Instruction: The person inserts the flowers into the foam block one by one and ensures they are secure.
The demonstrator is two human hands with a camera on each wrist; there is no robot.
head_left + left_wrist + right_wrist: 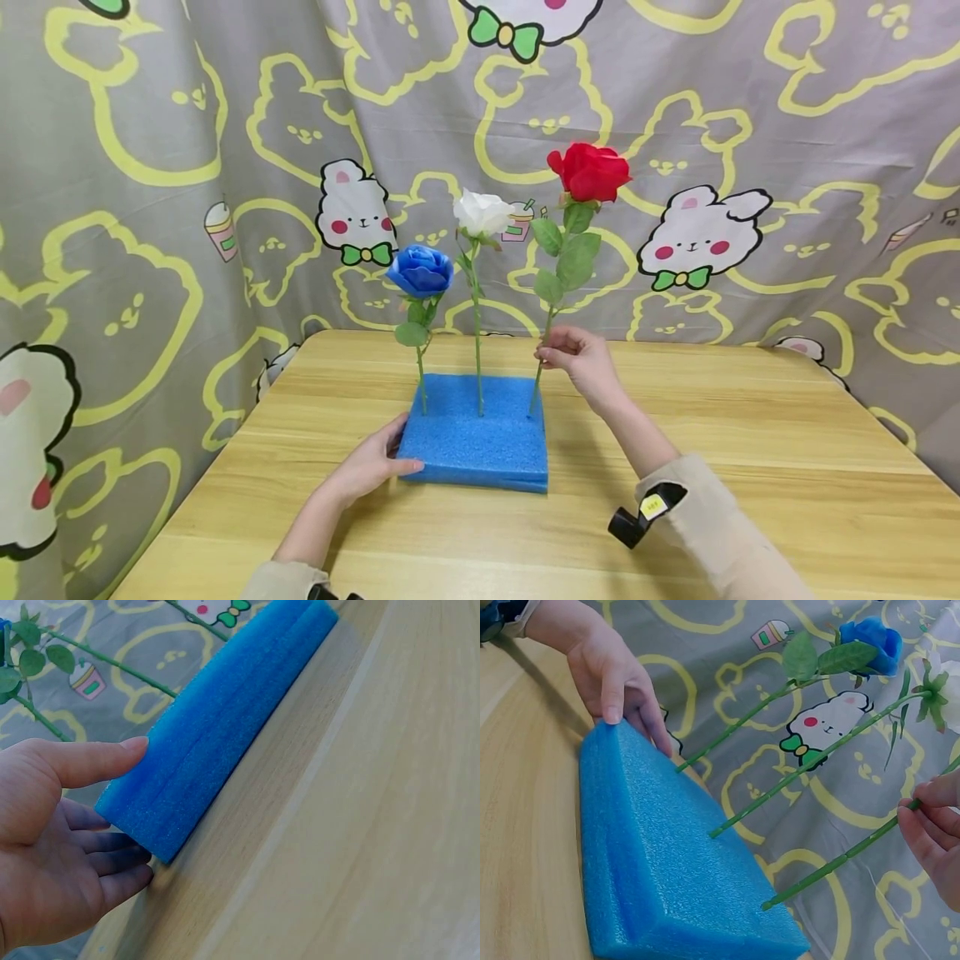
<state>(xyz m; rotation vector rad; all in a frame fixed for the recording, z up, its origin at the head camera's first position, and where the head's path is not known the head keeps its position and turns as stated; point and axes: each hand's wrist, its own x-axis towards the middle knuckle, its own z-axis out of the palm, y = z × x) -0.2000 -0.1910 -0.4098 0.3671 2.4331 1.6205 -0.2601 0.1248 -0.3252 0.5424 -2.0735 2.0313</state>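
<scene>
A blue foam block [480, 446] lies on the table. My left hand [372, 461] holds its left end, thumb [124, 759] at the front edge and fingers along the side. My right hand [581, 362] pinches the green stem [832, 864] of a red rose [591, 172] between thumb and fingertips, partway up. That stem's lower end meets the foam's top near the right edge. A blue rose [422, 272] stands upright in the foam at the left, and a taller white rose [483, 213] stands in the middle. The red bloom is outside both wrist views.
The wooden table [750, 433] extends around the block on both sides. Behind it hangs a grey curtain [442, 100] with bear and rabbit prints. A black wrist camera [630, 525] sits at the right sleeve.
</scene>
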